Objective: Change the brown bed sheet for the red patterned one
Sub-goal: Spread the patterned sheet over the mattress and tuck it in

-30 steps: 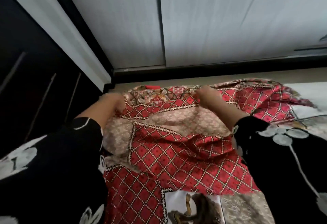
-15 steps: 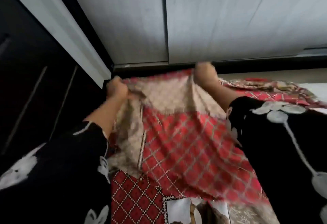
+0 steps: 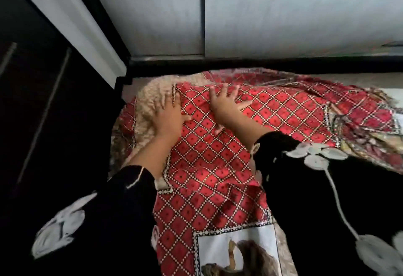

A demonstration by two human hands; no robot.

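While the left hand (image 3: 168, 114) and right hand (image 3: 226, 105) press flat, fingers spread, on the red diamond-patterned fabric sheet (image 3: 207, 155) at the bed's (image 3: 359, 78) far left corner, its crumpled remainder trails rightward along the far edge, nearer the right hand.

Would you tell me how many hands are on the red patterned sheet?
2, both on the red patterned sheet: the left hand lies flat at its beige edge, the right hand spread on the red diamonds beside it.
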